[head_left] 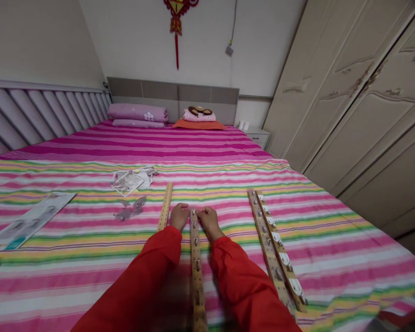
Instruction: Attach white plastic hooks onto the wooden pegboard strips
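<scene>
- stripes of pink, white, yellow and green ran across the bed cover [332, 258], a soft-looking base whose folds could let things rock or slide.
- on it, between the two red sleeves [249, 281], lay the middle hook strip [195, 252], pointing away from the person, metal hooks in a row along it.
- the left hand [180, 216] and the right hand [208, 219] were apart, one on each side of the strip's far end, fingers close to the farthest hook [193, 212]; whether either was clamped on it could not be told.
- uneven pressure from the two sides might have turned that hook crooked, or swung the strip, since no hand steadied its near end.
- just left of the left hand lay the hookless strip [166, 203], its near end by the sleeve, where a forearm could have nudged it.
- farther left, loose see-through hooks [138, 205] and packets [128, 181] looked light enough to scatter if the cover were tugged.
- to the right, the metal-hook strip [259, 216] and the white-hook strip [276, 238] lay side by side; the right sleeve overlapped the former's near end in view, so cloth could have snagged there.
</scene>
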`<state>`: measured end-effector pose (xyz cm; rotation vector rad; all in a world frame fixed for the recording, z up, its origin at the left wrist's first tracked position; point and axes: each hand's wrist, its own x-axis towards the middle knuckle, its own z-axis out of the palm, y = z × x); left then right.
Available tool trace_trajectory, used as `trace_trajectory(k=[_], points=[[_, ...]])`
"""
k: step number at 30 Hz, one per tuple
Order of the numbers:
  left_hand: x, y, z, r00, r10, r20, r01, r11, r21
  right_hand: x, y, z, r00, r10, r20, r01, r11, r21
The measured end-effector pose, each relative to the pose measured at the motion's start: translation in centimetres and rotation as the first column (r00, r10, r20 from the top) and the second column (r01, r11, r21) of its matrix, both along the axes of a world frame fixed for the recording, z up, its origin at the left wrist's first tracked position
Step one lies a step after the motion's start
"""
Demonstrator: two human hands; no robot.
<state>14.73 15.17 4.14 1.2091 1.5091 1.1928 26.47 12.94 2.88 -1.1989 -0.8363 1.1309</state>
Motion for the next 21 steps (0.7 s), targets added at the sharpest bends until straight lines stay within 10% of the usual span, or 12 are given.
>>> trace_trajectory(k=[21], points=[[-1.5, 0.2, 0.1, 0.964, -0.248, 0.095, 0.253, 0.966, -0.05, 0.1, 1.1, -0.4, 0.987, 0.127, 0.094, -0.127, 0.992, -0.008]])
